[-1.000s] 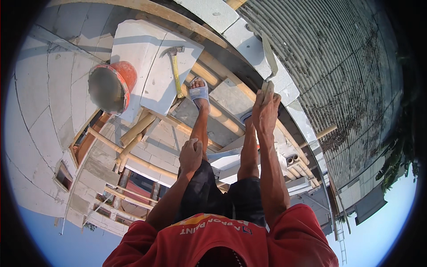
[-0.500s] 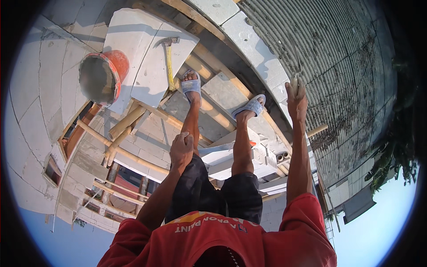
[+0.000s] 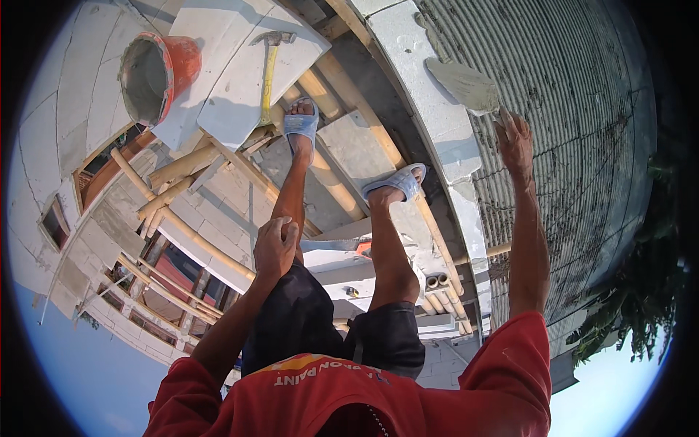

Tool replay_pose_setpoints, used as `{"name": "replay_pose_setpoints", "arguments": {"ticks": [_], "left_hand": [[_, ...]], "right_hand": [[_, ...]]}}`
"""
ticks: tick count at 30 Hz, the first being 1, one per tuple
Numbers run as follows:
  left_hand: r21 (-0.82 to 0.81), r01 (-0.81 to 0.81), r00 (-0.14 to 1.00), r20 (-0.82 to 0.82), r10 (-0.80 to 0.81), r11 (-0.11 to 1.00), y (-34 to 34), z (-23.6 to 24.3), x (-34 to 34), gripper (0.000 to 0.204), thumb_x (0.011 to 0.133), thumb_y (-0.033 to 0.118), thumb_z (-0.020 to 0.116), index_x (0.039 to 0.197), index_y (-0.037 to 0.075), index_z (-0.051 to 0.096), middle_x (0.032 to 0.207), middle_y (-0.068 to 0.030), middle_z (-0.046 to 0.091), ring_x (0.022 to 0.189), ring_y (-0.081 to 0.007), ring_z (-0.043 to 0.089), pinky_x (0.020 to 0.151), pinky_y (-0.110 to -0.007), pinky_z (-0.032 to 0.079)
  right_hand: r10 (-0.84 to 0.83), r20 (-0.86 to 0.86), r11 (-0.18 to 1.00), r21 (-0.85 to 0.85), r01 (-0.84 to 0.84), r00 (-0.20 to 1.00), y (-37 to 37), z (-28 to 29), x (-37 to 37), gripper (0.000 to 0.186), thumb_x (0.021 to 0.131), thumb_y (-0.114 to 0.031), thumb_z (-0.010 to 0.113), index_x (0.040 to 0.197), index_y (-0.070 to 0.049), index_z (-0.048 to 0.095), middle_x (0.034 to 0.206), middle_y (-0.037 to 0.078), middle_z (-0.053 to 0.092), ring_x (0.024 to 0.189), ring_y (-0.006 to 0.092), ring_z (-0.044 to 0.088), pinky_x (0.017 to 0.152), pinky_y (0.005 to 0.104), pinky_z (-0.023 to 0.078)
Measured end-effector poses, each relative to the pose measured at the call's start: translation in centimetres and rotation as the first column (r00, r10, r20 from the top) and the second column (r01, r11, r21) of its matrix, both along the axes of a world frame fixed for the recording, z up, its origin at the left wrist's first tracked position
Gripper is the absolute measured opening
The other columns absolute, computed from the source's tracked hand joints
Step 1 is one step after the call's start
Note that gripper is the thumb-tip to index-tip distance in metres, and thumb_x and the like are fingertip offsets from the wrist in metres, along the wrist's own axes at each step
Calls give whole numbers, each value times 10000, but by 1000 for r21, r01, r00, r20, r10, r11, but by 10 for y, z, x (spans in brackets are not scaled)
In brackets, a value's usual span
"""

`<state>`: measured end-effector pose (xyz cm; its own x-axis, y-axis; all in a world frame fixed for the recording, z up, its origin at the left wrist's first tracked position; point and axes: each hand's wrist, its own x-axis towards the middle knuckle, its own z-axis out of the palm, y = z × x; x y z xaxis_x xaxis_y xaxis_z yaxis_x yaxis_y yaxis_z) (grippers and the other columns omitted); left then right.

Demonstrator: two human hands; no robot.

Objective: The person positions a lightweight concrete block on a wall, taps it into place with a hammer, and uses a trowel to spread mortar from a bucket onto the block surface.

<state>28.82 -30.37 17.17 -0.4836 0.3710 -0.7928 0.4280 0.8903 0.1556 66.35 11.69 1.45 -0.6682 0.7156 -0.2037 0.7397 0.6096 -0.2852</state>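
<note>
My right hand [image 3: 515, 146] grips the handle of a trowel [image 3: 466, 86]. Grey mortar coats its blade, which reaches over the outer edge of the white block wall [image 3: 419, 80] beside the corrugated roof. Loosely curled, my left hand [image 3: 275, 246] rests at my left knee, and nothing shows in its fingers. A claw hammer [image 3: 269, 76] with a yellow handle lies on pale blocks [image 3: 237, 95] ahead of my left foot. Left of it, an orange bucket [image 3: 182, 65], grey inside, lies tipped toward the left.
My sandalled feet stand on bamboo poles [image 3: 338, 182] and boards, with gaps between them. White blocks and a saw with an orange handle [image 3: 364, 249] lie below my legs. Corrugated roofing [image 3: 568, 146] runs along the right. More bamboo [image 3: 196, 240] crosses the lower left.
My right hand has moved forward and outward, and the trowel's mortar-coated blade now shows plainly beside the wall. My left hand stays at the knee. The whole view has shifted slightly.
</note>
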Motion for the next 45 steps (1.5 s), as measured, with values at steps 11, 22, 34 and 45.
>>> {"name": "replay_pose_setpoints", "arguments": {"ticks": [11,22,34,45], "left_hand": [[66,-8,997,-74,13,998,-10,-6,38,350,962,333,657,1169,54,700,1199,-165,688,1210,-353,596,1039,-454,477],[25,-93,995,-40,94,995,-1,-6,33,378,959,379,636,1197,93,697,1250,-145,675,1275,-326,558,1089,-459,439],[-17,-105,994,29,106,994,6,0,8,417,972,403,613,1248,98,682,1333,-133,641,1311,-321,543,1108,-463,431],[2,-96,994,51,96,995,8,3,-13,428,974,398,624,1244,70,676,1320,-156,644,1271,-361,568,1087,-465,445]], "right_hand": [[159,-128,980,140,-141,979,102,-15,-92,413,988,-223,653,1395,-177,603,1208,68,646,1062,302,613,970,443,458],[784,-334,616,323,-719,523,184,29,-131,308,963,-271,691,1250,-158,680,1223,98,695,861,198,690,730,325,616],[-27,367,681,-674,285,930,160,86,-146,693,942,-694,563,1069,-33,729,566,19,528,437,105,521,398,296,462],[-215,232,645,-696,317,949,94,99,-164,773,952,-690,562,1262,7,690,644,37,563,494,99,499,446,280,428]]}}
